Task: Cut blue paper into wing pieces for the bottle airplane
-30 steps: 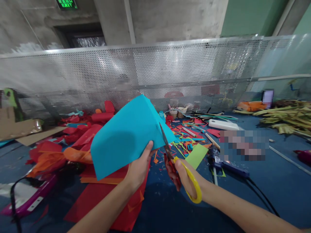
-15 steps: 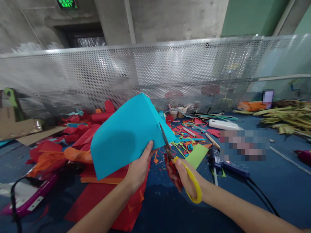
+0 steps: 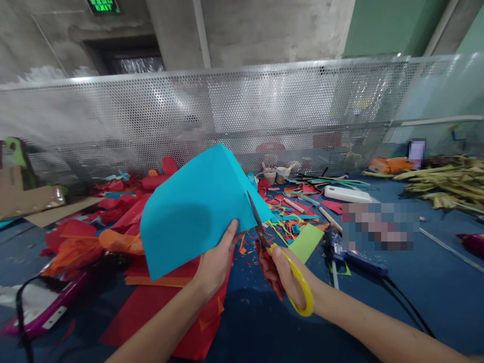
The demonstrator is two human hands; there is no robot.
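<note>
A sheet of blue paper [image 3: 189, 217], curved and raised off the table, is pinched along its lower edge by my left hand [image 3: 219, 259]. The thumb lies on the near face and the fingers are behind it. My right hand [image 3: 287, 275] is closed on a pair of scissors [image 3: 304, 290] with yellow handles and dark blades. The blades point up and to the left, at the right part of the sheet. One blade shows in front of the paper; where the other lies I cannot make out. Red paper [image 3: 162, 312] and orange paper [image 3: 157, 281] lie beneath my left arm.
Small paper scraps [image 3: 295, 217] litter the blue table, with a green paper piece [image 3: 307, 242] near my right hand. A dark blue glue gun [image 3: 365, 263] lies to the right, its cord trailing forward. A perforated metal panel [image 3: 264, 106] stands behind. Crumpled red paper [image 3: 113, 206] fills the left.
Almost nothing differs. The blue sheet has shifted very slightly, while both hands and the scissors keep nearly the same place.
</note>
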